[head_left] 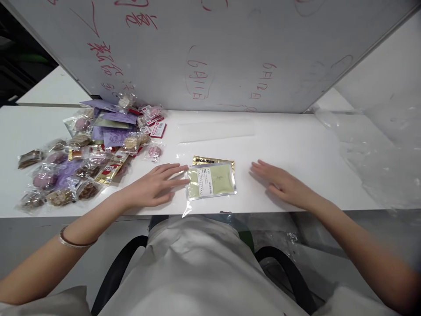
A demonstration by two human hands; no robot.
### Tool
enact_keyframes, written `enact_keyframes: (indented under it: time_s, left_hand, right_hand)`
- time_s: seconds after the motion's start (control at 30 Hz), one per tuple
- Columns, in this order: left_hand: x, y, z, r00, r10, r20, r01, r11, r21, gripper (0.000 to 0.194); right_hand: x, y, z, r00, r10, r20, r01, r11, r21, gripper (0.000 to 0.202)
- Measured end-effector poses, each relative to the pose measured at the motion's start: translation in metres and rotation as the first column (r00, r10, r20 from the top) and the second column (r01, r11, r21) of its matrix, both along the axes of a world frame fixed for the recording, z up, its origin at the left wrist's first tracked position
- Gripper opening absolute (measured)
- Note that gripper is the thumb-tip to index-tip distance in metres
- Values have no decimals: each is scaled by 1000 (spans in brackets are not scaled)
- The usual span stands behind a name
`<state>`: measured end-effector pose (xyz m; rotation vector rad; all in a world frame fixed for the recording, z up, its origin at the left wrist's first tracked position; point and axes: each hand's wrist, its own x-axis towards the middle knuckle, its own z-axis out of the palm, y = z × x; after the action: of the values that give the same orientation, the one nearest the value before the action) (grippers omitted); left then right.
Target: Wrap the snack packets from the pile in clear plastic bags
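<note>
A flat green sachet with a white printed label and silvery edges lies on the white table in front of me. Beneath its far edge, a gold packet sticks out. My left hand rests palm down at the sachet's left side, fingers spread, with the fingertips at its edge. Some clear plastic film shows below the sachet's near left corner. To the right, apart from the sachet, my right hand is over the table with its fingers stretched out and nothing in it.
At the left lies a heap of wrapped snacks and purple sachets. A clear plastic bag lies flat beyond the green sachet. Behind it leans a whiteboard with red writing. Clear plastic sheeting covers the right end.
</note>
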<state>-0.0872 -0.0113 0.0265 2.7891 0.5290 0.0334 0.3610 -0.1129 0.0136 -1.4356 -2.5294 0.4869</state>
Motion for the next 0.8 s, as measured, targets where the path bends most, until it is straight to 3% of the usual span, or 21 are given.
enact_keyframes:
  time_s: [0.13,0.23,0.33,0.4,0.5,0.57,0.7,0.8]
  left_hand:
    - [-1,1,-7,996,-1,85,-5,997,75,39]
    - [3,-1,-12,994,35,101,-50,986,157,39]
    - [10,-4,-10,999,23,45,-34,967,252,57]
    - [18,-5,-6,998,-54,21,48,967,249,68]
    - [32,-5,-5,981,-187,44,182,978,100,61]
    - [40,-1,-9,976,-179,122,186,982,-45,48]
    - [38,11,-15,961,60,269,47,926,-376,37]
    - [30,16,-10,919,327,221,-130,780,-612,38]
  right_hand:
    - [36,0,-1,987,-127,95,116,987,110,49]
    - [47,2,-3,972,-183,145,159,974,162,47]
    - [45,5,-9,965,-196,176,163,969,188,49]
    - [39,7,-14,966,-198,164,169,970,176,49]
    - [26,10,-19,974,-211,85,195,968,158,48]
    - [20,12,-18,973,-230,1,228,968,105,46]
    - [24,15,-3,914,-318,-250,274,941,-198,49]
    - [35,9,16,867,-202,-456,31,934,-355,65]
